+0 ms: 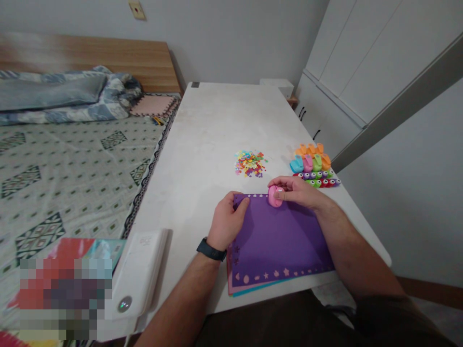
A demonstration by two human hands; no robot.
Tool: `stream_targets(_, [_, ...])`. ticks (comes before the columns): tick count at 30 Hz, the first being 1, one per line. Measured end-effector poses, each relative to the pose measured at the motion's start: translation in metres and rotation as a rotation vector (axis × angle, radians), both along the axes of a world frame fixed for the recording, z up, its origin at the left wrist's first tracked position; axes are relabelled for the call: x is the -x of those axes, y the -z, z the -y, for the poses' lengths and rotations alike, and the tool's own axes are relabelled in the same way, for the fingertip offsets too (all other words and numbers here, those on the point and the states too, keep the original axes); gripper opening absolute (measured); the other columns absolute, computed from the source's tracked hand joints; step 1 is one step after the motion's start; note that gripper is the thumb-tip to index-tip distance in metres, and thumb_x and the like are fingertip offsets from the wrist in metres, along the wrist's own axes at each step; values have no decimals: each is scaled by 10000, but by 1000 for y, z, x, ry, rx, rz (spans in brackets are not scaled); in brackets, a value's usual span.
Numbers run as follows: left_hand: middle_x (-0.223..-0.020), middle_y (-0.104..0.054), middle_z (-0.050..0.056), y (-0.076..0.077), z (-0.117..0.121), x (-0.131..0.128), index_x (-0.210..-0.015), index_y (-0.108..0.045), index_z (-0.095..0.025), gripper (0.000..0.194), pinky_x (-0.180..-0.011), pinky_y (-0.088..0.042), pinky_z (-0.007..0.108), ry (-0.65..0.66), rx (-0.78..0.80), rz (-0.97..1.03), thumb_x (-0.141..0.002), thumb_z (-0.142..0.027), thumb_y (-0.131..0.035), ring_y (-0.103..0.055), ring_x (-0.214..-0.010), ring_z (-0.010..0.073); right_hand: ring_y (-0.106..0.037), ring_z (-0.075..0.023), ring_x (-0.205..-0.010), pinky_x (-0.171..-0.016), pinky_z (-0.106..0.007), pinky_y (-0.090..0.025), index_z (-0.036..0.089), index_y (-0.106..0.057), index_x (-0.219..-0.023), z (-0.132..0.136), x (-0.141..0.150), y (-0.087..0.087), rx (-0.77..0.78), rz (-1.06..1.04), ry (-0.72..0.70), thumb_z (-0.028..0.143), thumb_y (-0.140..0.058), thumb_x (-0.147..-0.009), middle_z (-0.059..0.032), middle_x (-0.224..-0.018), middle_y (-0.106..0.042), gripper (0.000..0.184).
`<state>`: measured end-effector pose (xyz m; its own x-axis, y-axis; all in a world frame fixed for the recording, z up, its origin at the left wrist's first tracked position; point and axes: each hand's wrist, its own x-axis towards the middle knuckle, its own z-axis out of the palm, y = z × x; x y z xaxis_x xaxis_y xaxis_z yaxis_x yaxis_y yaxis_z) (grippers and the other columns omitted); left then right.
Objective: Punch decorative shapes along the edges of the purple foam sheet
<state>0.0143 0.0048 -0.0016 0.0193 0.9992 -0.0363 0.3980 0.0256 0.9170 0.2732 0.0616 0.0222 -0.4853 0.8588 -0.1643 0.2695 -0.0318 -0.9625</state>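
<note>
A purple sheet [278,236] lies on top of other coloured sheets [249,290], with rows of small punched shapes along its edges. My left hand [230,217] grips its far left corner, thumb on top. In my right hand [298,191] is a pink craft punch [275,196], set at the sheet's far edge, just right of several punched holes. Beyond the sheet is a pile of small multicoloured paper cutouts [251,164]. More craft punches [311,165] in orange, blue, pink, green, red and purple stand in rows on the right.
All this is on a white table [217,120]. A white device [139,272] with a cord sits at its near left. To the left is a bed [87,168] with bedding; a white cabinet [347,77] stands on the right.
</note>
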Motion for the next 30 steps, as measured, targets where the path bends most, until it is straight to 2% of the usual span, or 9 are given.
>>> stream_targets(7, [-898,-742,35,0,0,0,-1017,-681,-211,264,-706,-478,292,-1,-2,14,-935,-450,-605,-662,-827,195,-632,-161,-826,-780,-291,-487,165,-696,-1143,0,3,0,12,-6,25,433,-818,-793,-37,-951,-696,457])
stream_targets(23, [-888,-731,46,-1,2,-1,-1009,-677,-206,284,-689,-472,294,19,8,9,-938,-467,-593,-650,-808,200,-622,-165,-825,-778,-302,-492,163,-694,-1136,1,6,2,-61,17,-22,428,-814,-789,-40,-952,-692,453])
stream_targets(30, [-880,-734,44,0,1,-2,-1005,-684,-203,275,-701,-484,292,12,-6,32,-929,-457,-611,-656,-802,195,-623,-162,-754,-722,-295,-475,161,-710,-1043,-2,6,2,-12,-8,44,429,-810,-785,-28,-868,-697,386])
